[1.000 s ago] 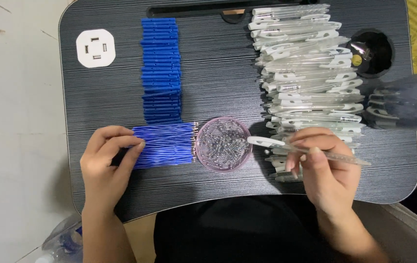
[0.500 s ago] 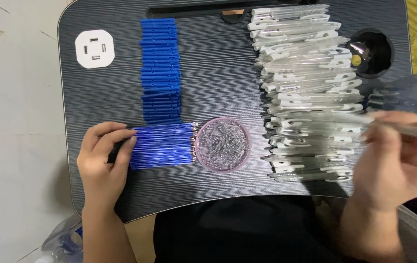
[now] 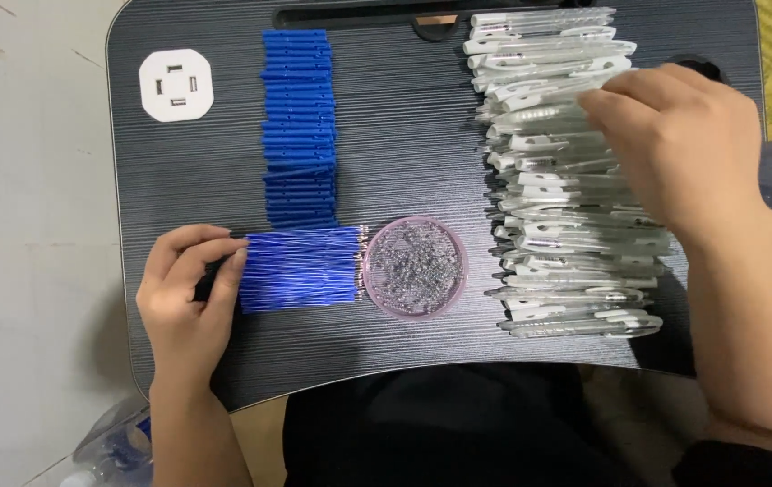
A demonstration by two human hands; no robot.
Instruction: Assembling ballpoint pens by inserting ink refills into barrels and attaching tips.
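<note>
My left hand (image 3: 189, 302) pinches the left ends of a flat row of thin blue refills (image 3: 305, 269) lying near the front of the dark lap desk (image 3: 404, 144). Right of the refills stands a round clear dish of small metal springs (image 3: 415, 266). A column of blue tube parts (image 3: 299, 126) runs up the desk behind the refills. My right hand (image 3: 674, 149) lies over the upper right of a long pile of clear pen barrels (image 3: 557, 243), its fingertips closed on one barrel near the top.
A white octagonal socket block (image 3: 175, 85) sits at the desk's back left corner. A round cup hole (image 3: 702, 65) shows behind my right hand. A slot (image 3: 377, 15) runs along the far edge. Pale floor lies to the left.
My right hand, which held a clear pen out past the desk's right side, has come back over the top of the barrel pile. My left hand has stayed at the refills.
</note>
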